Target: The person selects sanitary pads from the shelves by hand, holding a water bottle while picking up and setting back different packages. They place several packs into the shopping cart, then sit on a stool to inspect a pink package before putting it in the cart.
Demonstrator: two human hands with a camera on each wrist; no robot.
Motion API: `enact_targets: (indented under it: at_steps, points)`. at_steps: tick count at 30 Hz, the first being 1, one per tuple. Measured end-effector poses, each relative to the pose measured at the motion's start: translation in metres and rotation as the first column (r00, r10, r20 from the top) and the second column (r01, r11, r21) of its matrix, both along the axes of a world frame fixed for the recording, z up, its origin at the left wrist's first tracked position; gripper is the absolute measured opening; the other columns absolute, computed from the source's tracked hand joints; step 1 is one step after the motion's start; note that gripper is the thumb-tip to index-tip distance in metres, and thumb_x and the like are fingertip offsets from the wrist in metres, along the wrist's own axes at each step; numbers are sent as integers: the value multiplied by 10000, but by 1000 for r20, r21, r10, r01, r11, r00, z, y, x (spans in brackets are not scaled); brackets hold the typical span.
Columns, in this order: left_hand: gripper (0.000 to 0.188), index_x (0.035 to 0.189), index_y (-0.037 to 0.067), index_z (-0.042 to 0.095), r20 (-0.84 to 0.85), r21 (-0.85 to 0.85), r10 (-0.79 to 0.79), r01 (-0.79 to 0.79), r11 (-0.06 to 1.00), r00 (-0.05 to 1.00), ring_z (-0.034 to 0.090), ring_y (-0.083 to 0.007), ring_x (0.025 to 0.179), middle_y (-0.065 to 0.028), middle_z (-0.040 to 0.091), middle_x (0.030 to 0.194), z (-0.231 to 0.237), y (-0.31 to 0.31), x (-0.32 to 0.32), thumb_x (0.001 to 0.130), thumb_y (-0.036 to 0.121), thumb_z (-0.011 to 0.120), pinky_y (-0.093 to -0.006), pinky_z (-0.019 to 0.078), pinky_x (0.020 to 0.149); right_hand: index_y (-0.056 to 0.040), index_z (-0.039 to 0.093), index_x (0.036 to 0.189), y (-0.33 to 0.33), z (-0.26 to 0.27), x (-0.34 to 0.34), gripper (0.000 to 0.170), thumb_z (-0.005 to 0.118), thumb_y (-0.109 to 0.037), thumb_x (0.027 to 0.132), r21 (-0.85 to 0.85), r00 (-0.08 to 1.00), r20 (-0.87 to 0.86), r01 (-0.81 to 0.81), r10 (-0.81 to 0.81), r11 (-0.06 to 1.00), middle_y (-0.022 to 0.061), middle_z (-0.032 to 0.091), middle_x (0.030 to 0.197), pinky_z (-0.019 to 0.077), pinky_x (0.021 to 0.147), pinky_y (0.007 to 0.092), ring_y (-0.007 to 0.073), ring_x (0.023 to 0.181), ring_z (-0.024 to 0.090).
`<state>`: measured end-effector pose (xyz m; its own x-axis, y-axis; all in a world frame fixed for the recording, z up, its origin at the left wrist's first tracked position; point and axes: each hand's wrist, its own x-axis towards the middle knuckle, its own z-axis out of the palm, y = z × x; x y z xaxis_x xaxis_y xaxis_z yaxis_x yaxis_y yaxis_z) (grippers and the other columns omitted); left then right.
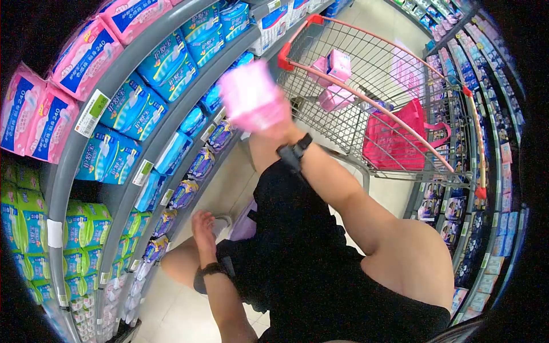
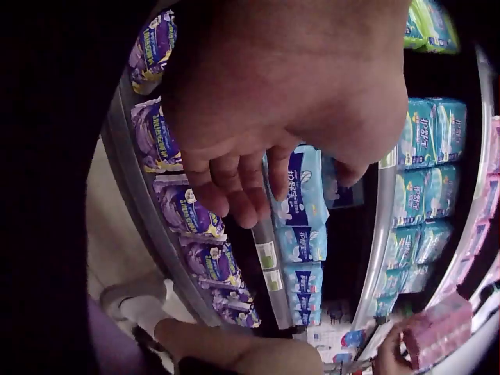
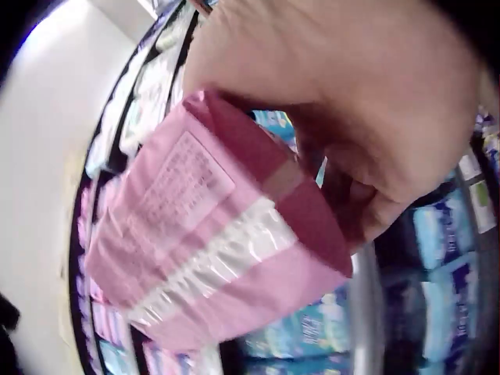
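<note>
My right hand (image 1: 284,117) grips a pink pack of sanitary pads (image 1: 250,94), blurred in the head view, in front of the shelves. In the right wrist view the pack (image 3: 195,242) shows a white band and a printed label, and my thumb and fingers hold it by one end. Low beside my knee hangs my left hand (image 1: 204,231), holding nothing. Its fingers are loosely bent in the left wrist view, where the hand (image 2: 289,109) overlaps the shelved packs behind it.
A wire shopping cart (image 1: 366,63) with red trim stands at the upper right. Inside it are several pink packs (image 1: 338,66) and a red bag (image 1: 394,137). Shelves on the left hold blue packs (image 1: 131,106), pink packs (image 1: 86,57) and green packs (image 1: 86,223). More shelving (image 1: 503,74) runs along the right.
</note>
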<state>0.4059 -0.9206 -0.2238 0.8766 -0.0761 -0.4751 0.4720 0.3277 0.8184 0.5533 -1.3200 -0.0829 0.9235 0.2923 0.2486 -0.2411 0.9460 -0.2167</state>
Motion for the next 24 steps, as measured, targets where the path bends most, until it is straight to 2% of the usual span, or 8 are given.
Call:
enact_targets:
  at_steps: [2, 4, 7, 10, 11, 14, 19, 24]
  points:
    - [425, 1259, 88, 564, -2, 19, -29, 29, 999, 1000, 614, -184, 958, -75, 652, 1119, -1, -3, 2, 1008, 431, 547, -325, 455, 827, -23, 504, 1375, -26, 33, 6, 744, 608, -550, 859, 176, 998, 57, 27, -37, 984, 180, 606, 1255, 491, 980, 424, 308, 1103, 599]
    - [373, 1218, 94, 591, 24, 41, -73, 72, 997, 997, 619, -173, 933, -66, 662, 1090, -6, -5, 6, 999, 395, 583, -318, 457, 808, -18, 551, 1281, -36, 73, 0, 606, 600, -451, 860, 246, 987, 33, 147, -159, 958, 116, 609, 1126, 493, 869, 367, 246, 988, 578]
    - [319, 1188, 105, 610, -46, 97, -80, 84, 992, 996, 620, -160, 915, -54, 671, 1049, -3, -9, 8, 990, 354, 612, -311, 456, 797, -14, 591, 1203, -63, 77, 11, 645, 661, -503, 788, 284, 935, -51, 351, -351, 893, 94, 614, 1088, 486, 864, 342, 238, 991, 581]
    - [311, 1168, 111, 614, -8, 108, -102, 102, 989, 995, 616, -158, 911, -53, 669, 1049, -1, -9, 6, 993, 369, 606, -311, 454, 803, -4, 597, 1178, -74, 80, 8, 719, 667, -583, 757, 281, 931, -52, 360, -360, 890, 85, 616, 1083, 481, 861, 344, 239, 992, 580]
    - [311, 1166, 111, 613, -12, 111, -112, 113, 987, 994, 616, -157, 910, -53, 669, 1050, -2, -8, 6, 993, 370, 607, -311, 454, 805, -15, 591, 1219, -75, 83, 4, 767, 563, -677, 832, 267, 934, -31, 352, -357, 897, 108, 623, 1109, 469, 861, 362, 253, 973, 576]
    - [313, 1155, 112, 614, -10, 126, -132, 132, 983, 991, 623, -150, 897, -47, 675, 1040, -13, -3, 5, 983, 373, 622, -302, 456, 781, -10, 599, 1157, -73, 93, 1, 750, 613, -671, 803, 190, 931, -15, 360, -364, 913, 72, 600, 1043, 463, 822, 339, 224, 946, 556]
    - [311, 1142, 116, 621, -3, 231, -142, 139, 963, 990, 644, -145, 880, -34, 692, 1009, -5, -10, 0, 974, 377, 636, -281, 471, 727, -16, 584, 1180, -50, 117, 12, 708, 621, -630, 829, 65, 962, 53, 265, -268, 962, 81, 585, 1020, 429, 795, 349, 233, 917, 522]
    - [263, 1137, 93, 627, 10, 210, -167, 161, 964, 986, 637, -132, 877, -35, 686, 995, -4, -14, 2, 986, 308, 630, -276, 476, 724, -13, 585, 1212, 0, 185, 43, 640, 548, -582, 919, -53, 953, 303, 2, 14, 999, 154, 630, 1073, 448, 858, 394, 279, 973, 554]
